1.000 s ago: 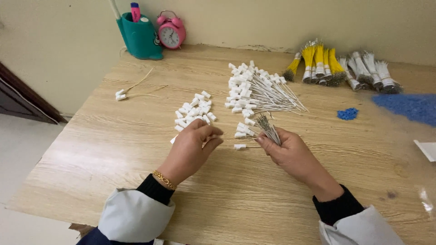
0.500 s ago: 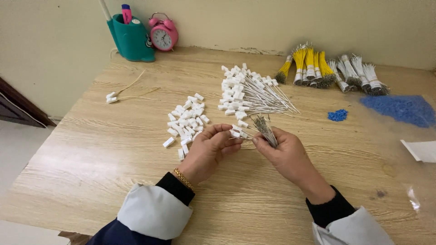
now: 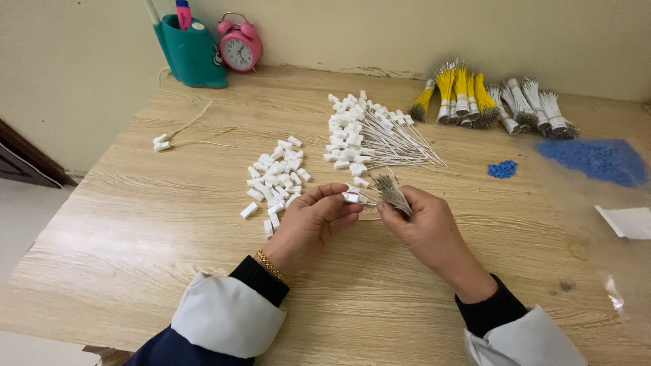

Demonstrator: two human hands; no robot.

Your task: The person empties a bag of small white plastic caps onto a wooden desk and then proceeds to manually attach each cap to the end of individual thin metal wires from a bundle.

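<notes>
Here, near the middle of the pale wooden table [image 3: 135,271], both hands meet just above the surface. The left hand [image 3: 308,227] is curled, its thumb and fingertips pinched on a small white plastic connector block [image 3: 352,197], held level and pointing right. The right hand [image 3: 427,227] is closed in a loose fist around a bundle of thin grey wires with metal tips [image 3: 392,192], the tips fanning up and to the far left out of the grip. One wire appears to reach from the bundle to the connector block, though it is too fine to tell whether it sits inside.

Just left of the left hand lies a loose heap of small white plastic housings [image 3: 274,179] (a few strays lie at its near edge). Beyond the hands, toward the far side, sits a pile of white connectors with wires already attached [image 3: 369,135], the wires running to the right. At the far left, a single pair of white connectors on pale wire [image 3: 163,141] lies apart. Against the far wall stand a teal pen holder [image 3: 193,57] and a pink alarm clock [image 3: 239,45]. At the far right lie bundles of yellow and white wires [image 3: 488,102], with a spread of small blue beads [image 3: 597,159] nearer, and a small blue cluster [image 3: 502,169] to its left.
</notes>
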